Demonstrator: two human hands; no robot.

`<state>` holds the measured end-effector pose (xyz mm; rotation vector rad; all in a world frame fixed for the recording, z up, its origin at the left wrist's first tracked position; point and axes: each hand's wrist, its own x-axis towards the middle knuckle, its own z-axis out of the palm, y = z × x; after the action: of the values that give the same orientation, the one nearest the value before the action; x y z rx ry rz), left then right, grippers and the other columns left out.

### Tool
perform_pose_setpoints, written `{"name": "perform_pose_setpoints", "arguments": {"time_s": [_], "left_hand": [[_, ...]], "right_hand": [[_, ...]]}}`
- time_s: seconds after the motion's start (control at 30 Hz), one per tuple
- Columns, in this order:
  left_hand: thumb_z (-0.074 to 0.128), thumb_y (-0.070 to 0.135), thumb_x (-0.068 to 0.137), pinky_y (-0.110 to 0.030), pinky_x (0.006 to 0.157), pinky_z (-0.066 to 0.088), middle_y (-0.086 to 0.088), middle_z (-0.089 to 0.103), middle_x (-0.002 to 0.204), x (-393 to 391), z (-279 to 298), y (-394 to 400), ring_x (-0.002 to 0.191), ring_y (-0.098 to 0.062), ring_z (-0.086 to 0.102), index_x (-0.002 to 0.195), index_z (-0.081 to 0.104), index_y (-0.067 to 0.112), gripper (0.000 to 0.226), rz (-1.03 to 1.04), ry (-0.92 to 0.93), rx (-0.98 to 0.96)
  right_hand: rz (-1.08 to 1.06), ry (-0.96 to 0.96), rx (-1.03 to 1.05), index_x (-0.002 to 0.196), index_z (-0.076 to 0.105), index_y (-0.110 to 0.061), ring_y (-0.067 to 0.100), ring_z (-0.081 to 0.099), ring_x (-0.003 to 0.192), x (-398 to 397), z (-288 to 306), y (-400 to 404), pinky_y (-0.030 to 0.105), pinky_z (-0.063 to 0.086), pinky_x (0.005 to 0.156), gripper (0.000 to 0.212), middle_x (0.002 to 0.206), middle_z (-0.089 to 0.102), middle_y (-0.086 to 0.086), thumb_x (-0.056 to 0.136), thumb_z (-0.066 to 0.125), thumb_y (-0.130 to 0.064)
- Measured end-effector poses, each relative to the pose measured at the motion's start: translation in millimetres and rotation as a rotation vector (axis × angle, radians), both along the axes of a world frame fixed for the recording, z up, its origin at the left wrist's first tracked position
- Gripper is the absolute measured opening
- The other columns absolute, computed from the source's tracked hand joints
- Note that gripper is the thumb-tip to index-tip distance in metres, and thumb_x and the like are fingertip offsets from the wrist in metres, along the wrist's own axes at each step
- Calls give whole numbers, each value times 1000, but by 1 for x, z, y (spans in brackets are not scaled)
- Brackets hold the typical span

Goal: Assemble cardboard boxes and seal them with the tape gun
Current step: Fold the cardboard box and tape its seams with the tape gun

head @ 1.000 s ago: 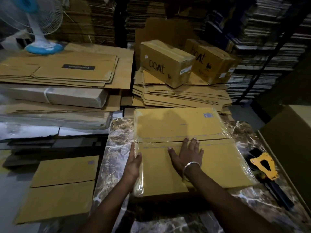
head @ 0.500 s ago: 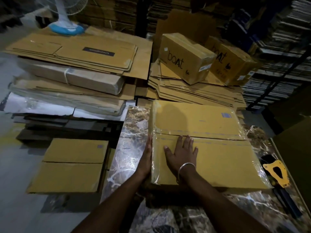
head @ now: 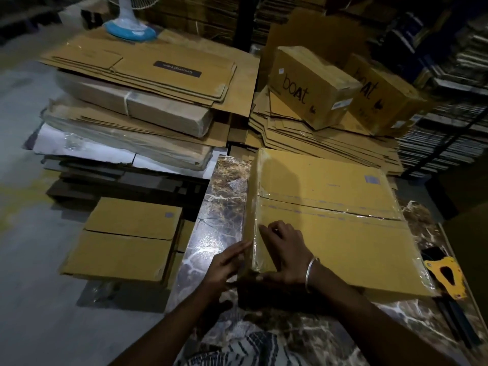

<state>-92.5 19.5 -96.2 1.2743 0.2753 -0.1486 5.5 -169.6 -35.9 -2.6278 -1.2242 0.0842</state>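
Observation:
A bundle of flat cardboard boxes (head: 330,233) wrapped in clear plastic lies on the marble table (head: 219,220). My left hand (head: 227,265) presses straight fingers against the bundle's left side, close to its near corner. My right hand (head: 285,249) sits on top of that same corner with fingers curled, pinching at the plastic wrap along the left edge. The yellow tape gun (head: 449,276) lies on the table to the right of the bundle, away from both hands.
A short pile of flat boxes (head: 124,239) lies on the floor left of the table. Behind it are stacked cardboard sheets (head: 137,101) with a fan's base (head: 129,25) on top. Two sealed "boAt" boxes (head: 309,85) rest on flattened cartons beyond the table.
My right hand slid from the middle of the bundle to its near-left corner and its fingers curled. My left hand moved down the left side. The view swung left.

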Motion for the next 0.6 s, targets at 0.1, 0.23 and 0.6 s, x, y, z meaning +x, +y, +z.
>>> {"name": "perform_pose_setpoints", "arguments": {"time_s": [0.1, 0.23, 0.6], "left_hand": [[68, 29, 89, -36, 101, 43, 15, 55, 144, -4, -13, -2, 134, -10, 50, 129, 61, 47, 45, -47, -66, 61], [75, 24, 88, -49, 106, 42, 14, 57, 142, 3, -21, -5, 135, -11, 49, 126, 64, 48, 46, -21, -89, 65], [74, 20, 82, -27, 84, 55, 16, 50, 142, 9, -22, -10, 124, 1, 56, 113, 68, 57, 49, 21, -93, 79]], "right_hand": [[-3, 11, -43, 149, 31, -17, 27, 47, 100, 0, -1, 0, 38, 33, 80, 110, 119, 44, 7, 71, 33, -95], [9, 44, -36, 151, 30, -16, 25, 45, 105, 0, 1, -2, 37, 30, 82, 110, 121, 41, 5, 72, 36, -92], [11, 69, -34, 153, 33, -14, 24, 44, 111, 1, -1, -4, 37, 30, 86, 112, 125, 39, 5, 66, 54, -80]]}}
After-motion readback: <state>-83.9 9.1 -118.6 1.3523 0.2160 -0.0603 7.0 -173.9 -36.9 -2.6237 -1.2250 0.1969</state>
